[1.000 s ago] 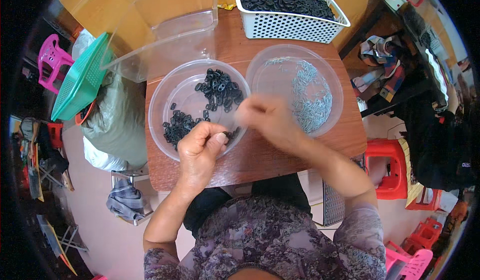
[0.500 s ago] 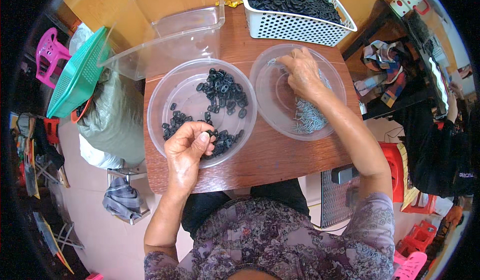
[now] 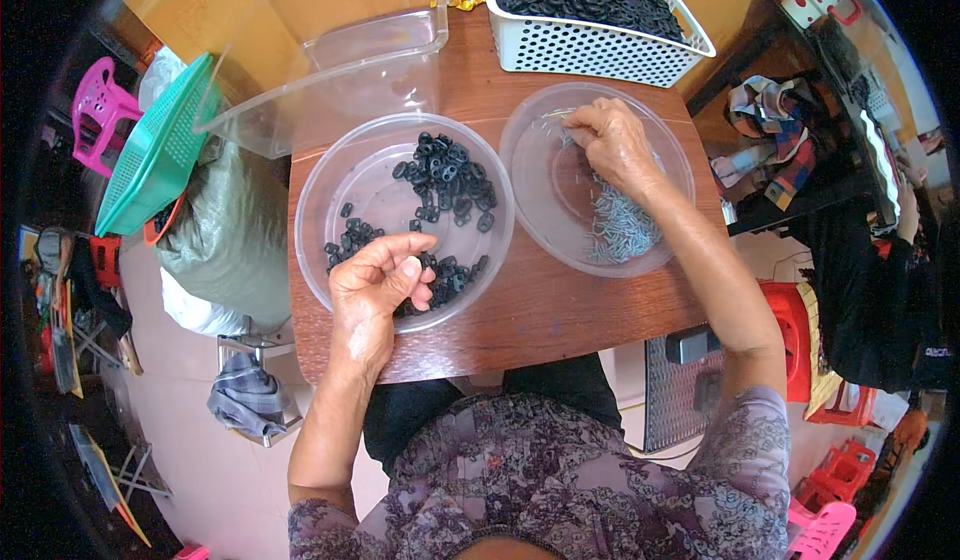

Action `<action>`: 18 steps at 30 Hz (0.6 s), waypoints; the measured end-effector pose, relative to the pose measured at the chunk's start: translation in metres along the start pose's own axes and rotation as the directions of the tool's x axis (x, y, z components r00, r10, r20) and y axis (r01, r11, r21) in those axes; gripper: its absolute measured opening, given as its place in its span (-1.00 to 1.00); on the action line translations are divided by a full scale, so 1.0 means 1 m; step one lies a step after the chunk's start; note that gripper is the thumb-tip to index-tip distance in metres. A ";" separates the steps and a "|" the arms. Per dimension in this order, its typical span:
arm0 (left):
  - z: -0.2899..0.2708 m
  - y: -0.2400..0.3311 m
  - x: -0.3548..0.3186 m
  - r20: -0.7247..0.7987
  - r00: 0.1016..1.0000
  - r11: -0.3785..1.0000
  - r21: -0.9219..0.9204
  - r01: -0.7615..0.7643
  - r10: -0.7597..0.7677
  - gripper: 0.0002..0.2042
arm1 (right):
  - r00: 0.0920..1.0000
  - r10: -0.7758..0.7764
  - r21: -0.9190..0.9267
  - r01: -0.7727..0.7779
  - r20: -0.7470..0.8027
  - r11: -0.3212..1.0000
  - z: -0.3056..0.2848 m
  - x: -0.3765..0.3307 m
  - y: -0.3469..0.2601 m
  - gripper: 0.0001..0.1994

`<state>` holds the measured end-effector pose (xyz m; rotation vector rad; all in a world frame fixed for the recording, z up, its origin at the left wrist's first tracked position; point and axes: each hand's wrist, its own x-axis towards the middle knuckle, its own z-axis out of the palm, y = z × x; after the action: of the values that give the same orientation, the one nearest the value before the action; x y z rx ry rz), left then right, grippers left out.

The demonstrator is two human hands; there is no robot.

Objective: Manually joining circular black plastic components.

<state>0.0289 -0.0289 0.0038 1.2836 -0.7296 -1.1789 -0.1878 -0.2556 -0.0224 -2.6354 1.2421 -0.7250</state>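
Note:
My left hand [image 3: 375, 285] hovers over the near side of a round clear tub [image 3: 308, 215], its fingers closed in a pinch. A small black plastic piece shows partly between the thumb and fingers. Loose black plastic pieces [image 3: 447, 175] with holes lie in two heaps in that tub. My right hand [image 3: 615, 143] reaches into a second round clear tub [image 3: 530, 225] on the right. Its thumb and forefinger are pinched together at a few scattered silvery screws; a thin screw seems to be at the tips. The main pile of screws [image 3: 622, 225] lies below that hand.
Both tubs stand on a brown wooden table [image 3: 540, 315]. Behind them are a white perforated basket [image 3: 600, 52] full of black pieces and a clear rectangular bin [image 3: 330, 85]. A green basket [image 3: 155, 150] and a large sack [image 3: 225, 240] stand left of the table.
My right hand has shifted slightly right, its fingertips drawing closer together at the scattered screws. My left hand stays over its tub; its fingers have shifted slightly around the black piece.

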 end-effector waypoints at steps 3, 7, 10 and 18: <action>-0.002 -0.003 0.001 -0.002 1.000 0.999 0.038 0.004 -0.004 -0.88 | 0.996 -0.065 0.026 0.067 -0.054 0.997 0.008 0.002 0.000 -0.89; -0.005 -0.003 0.003 0.022 1.000 1.000 -0.029 0.003 -0.002 -0.85 | 0.998 -0.053 0.025 0.053 -0.037 0.998 0.010 0.008 -0.003 -0.88; -0.002 0.000 0.002 0.011 1.000 0.999 -0.042 0.018 -0.017 -0.85 | 0.993 -0.108 -0.002 0.108 -0.036 0.994 0.016 0.009 -0.001 -0.89; -0.006 -0.002 0.002 0.014 0.999 0.999 -0.008 0.032 -0.032 -0.83 | 0.972 -0.227 -0.085 0.231 0.051 0.969 0.018 0.016 -0.008 -0.95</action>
<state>0.0343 -0.0289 0.0001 1.2852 -0.7157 -1.2166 -0.1647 -0.2634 -0.0302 -2.8862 0.9921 -0.6571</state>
